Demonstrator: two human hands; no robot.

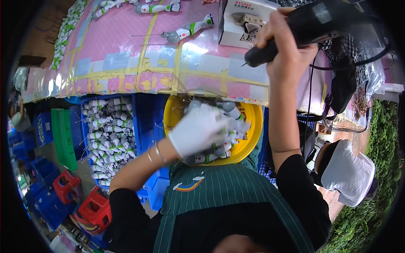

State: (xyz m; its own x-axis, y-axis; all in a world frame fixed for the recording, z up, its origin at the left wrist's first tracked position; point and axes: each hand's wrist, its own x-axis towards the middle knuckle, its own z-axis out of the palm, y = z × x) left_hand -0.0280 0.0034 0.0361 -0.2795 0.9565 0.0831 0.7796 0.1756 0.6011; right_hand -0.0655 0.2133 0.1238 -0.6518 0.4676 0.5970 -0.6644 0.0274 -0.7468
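My left hand (196,130), in a white glove, is down in a yellow basin (255,139) on my lap. It is over white, grey and green toy limbs (230,109); motion smears its fingers, so I cannot tell what they grip. My bare right hand (291,55) is wrapped round a black electric screwdriver (310,26), raised above the table's right side. The screwdriver's bit points down to the left, near a white screw feeder (234,38). One finished-looking toy limb (187,31) lies on the pink taped table (114,42) beyond the basin.
A blue crate (134,122) packed with toy limbs stands left of the basin. Farther left are a green crate (63,139) and red stools (95,211). The screwdriver's black cable (358,63) hangs on the right. A person in white (348,173) is at the right.
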